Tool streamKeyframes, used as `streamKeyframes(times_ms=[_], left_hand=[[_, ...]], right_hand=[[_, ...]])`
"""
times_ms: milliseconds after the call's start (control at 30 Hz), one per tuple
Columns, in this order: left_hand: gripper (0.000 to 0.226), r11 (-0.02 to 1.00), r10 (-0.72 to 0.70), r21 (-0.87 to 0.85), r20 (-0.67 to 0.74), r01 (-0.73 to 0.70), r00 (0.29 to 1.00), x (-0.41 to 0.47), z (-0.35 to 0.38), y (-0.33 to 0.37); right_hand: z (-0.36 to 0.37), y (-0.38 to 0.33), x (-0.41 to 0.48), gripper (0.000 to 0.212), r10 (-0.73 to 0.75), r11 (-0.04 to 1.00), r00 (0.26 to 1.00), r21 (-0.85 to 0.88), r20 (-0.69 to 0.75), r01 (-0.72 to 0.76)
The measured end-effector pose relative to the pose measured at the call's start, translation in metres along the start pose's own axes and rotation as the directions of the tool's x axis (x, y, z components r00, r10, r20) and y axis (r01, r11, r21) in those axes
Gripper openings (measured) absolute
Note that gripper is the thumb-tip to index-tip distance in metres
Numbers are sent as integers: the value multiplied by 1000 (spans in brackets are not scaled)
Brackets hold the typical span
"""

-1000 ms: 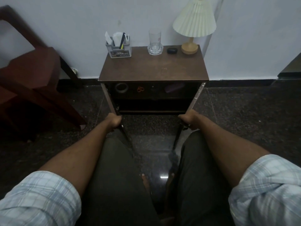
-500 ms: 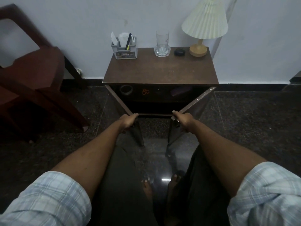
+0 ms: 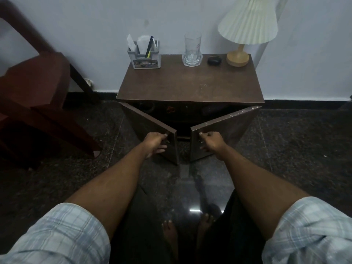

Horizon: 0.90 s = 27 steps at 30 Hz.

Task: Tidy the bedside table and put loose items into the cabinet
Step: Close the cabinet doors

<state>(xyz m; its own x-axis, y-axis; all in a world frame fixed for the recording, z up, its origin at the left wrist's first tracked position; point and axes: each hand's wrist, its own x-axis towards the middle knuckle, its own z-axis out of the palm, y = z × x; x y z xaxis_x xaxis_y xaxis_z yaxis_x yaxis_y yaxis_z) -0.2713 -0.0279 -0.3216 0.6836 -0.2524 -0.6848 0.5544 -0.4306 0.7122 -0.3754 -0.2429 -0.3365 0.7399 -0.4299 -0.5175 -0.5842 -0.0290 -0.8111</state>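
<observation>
Below the tabletop [image 3: 190, 86], left hand [image 3: 155, 142] and right hand [image 3: 211, 142] are gripping the cabinet doors [image 3: 226, 126]; swinging both together evenly is looking wisest.

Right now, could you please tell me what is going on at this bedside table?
A person stands facing the bedside table, the left hand gripping the left door and the right hand gripping the right door near their free edges. Both doors have swung in from wide open a second ago and stand half shut, a gap between them. On top, along the wall, stand a pen holder, a glass, a small black case and a lamp.
</observation>
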Motion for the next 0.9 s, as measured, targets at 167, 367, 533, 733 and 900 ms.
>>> streamKeyframes(times_ms=[167,367,533,733,900], left_hand=[[18,995,86,-35,-82,-89,993,25,15,4],[13,985,126,-101,-138,-140,982,44,26,15],[9,973,87,-195,-185,-123,979,58,33,25],[9,963,48,-241,-283,-119,958,68,47,39],[13,959,-3,-273,-280,-76,960,80,48,49]], right_hand=[[6,1,19,25,-19,997,999,68,-44,22],[12,-9,37,29,-27,986,998,163,-53,36],[18,-20,50,29,-32,974,996,219,-87,50],[24,-27,73,29,-18,973,991,224,-130,47],[30,-32,94,25,-16,969,982,238,-189,61]])
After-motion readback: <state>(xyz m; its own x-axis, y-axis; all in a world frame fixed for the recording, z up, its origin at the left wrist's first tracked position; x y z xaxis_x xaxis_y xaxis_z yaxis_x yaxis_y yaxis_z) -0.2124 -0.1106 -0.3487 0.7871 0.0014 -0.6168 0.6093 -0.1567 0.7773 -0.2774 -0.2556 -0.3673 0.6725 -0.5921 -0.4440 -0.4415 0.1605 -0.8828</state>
